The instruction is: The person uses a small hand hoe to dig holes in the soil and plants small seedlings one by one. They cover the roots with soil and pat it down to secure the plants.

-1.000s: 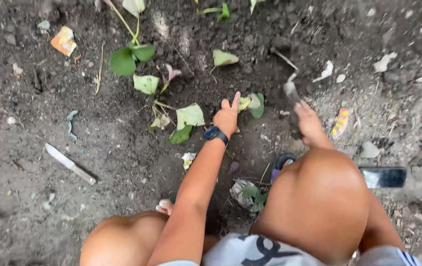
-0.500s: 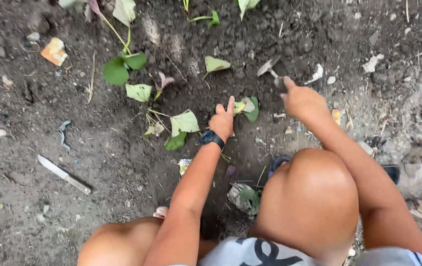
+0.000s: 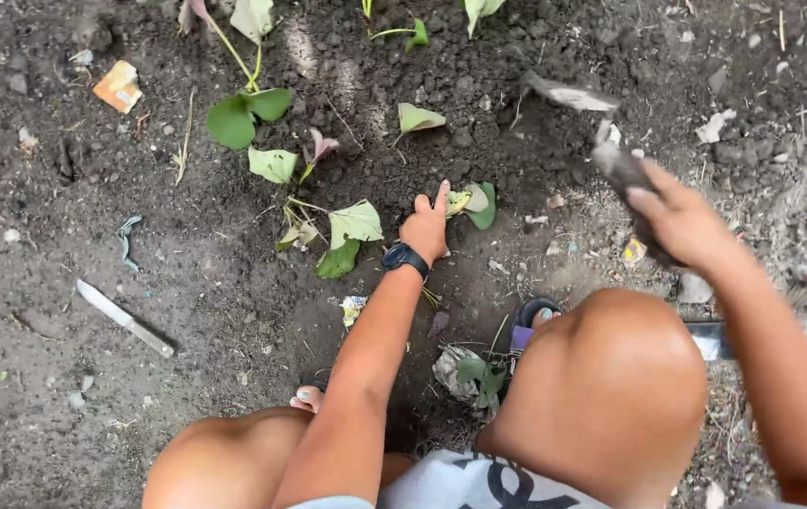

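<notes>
Your left hand (image 3: 427,226) presses a leafy cutting (image 3: 472,201) into the soil (image 3: 234,283), fingers flat, gripping nothing | your right hand (image 3: 682,221) is closed round a dark tool (image 3: 616,165) (blurred), raised just right of the cutting.

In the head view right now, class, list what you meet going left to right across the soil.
Orange scrap → knife → round green leaf → left hand on the soil → right hand gripping a dark tool.
</notes>
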